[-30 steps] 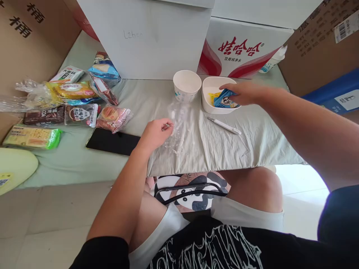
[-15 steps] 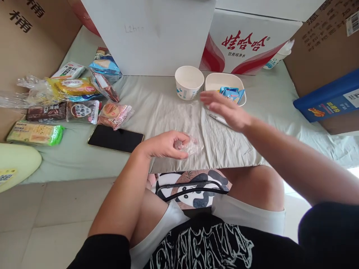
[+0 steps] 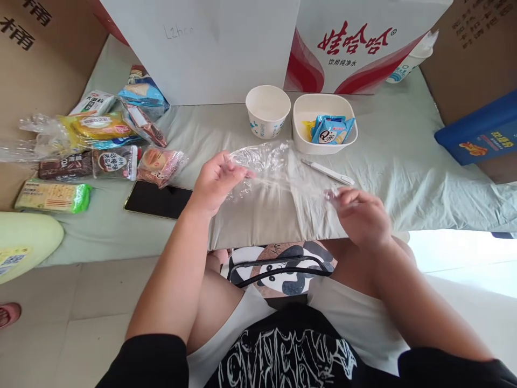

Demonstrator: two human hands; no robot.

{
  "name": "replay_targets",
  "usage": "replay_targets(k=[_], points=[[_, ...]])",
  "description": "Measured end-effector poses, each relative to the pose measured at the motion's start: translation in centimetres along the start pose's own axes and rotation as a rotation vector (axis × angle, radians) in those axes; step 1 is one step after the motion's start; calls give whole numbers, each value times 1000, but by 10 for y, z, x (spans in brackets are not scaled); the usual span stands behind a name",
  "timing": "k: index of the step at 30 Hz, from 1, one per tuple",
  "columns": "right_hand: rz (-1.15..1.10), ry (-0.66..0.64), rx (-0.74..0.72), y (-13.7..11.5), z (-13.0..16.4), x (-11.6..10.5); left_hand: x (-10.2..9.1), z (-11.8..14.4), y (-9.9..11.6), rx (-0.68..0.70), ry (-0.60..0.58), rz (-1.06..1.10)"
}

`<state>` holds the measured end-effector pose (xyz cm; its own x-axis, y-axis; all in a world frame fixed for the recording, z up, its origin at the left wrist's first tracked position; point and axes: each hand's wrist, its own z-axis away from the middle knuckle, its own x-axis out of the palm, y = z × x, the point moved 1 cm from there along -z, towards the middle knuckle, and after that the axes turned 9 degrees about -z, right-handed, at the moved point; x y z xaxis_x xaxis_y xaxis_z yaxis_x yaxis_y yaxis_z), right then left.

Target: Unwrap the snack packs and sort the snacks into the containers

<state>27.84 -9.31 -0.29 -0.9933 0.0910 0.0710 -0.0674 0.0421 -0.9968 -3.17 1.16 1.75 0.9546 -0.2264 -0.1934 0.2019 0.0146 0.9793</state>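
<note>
A clear plastic wrapper (image 3: 278, 170) is stretched between my two hands above the pale green cloth (image 3: 404, 161). My left hand (image 3: 216, 180) pinches its left end and my right hand (image 3: 361, 215) pinches its right end near the cloth's front edge. Behind the wrapper stand a white paper cup (image 3: 267, 110) and a white bowl (image 3: 299, 143) holding a blue snack packet (image 3: 332, 129). A white pen (image 3: 329, 172) lies just in front of the bowl.
Several wrapped snacks (image 3: 97, 145) lie at the left, with a black phone (image 3: 158, 199) beside them. A white box (image 3: 210, 48) and a red-and-white carton (image 3: 355, 48) stand behind. Cardboard boxes flank both sides; a blue box (image 3: 480, 134) sits at the right.
My right hand left the bowl, with the blue packet staying in it, and came back to take the wrapper's right end. My left hand lifted the crumpled wrapper, which is now pulled out flat.
</note>
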Motion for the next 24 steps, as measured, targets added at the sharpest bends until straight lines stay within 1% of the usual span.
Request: replay_targets(k=[2, 4, 7, 8, 9, 10, 12, 14, 17, 19, 21, 22, 24], points=[[-71, -94, 84, -1, 3, -7, 4, -1, 0, -39, -73, 17], [-140, -150, 230, -2, -2, -5, 8, 0, 3, -107, -191, 17], [-141, -263, 460, -2, -19, 14, 12, 3, 8, -170, -342, 9], [-112, -288, 505, -1, -25, 22, 12, 3, 9, -188, -380, -1], [-74, -275, 511, 0, -30, 29, 11, 3, 10, -205, -404, -12], [-32, -232, 480, 3, -36, 35, 9, 3, 11, -217, -410, -21], [38, -93, 334, 10, -46, 39, 3, 1, 10, -232, -379, -34], [80, 42, 177, 19, -54, 35, -5, -1, 7, -238, -315, -62], [172, 149, 0, 25, -63, 22, -14, -5, 1, -214, -182, -116], [292, 191, -125, 16, -64, 15, -17, -5, 3, -135, -49, -94], [373, 257, -254, -3, -61, 12, -18, -3, 10, -19, 87, -9], [370, 293, -313, -15, -57, 12, -19, 0, 16, 50, 149, 39], [289, 354, -450, -40, -47, 13, -21, 6, 28, 215, 251, 111]])
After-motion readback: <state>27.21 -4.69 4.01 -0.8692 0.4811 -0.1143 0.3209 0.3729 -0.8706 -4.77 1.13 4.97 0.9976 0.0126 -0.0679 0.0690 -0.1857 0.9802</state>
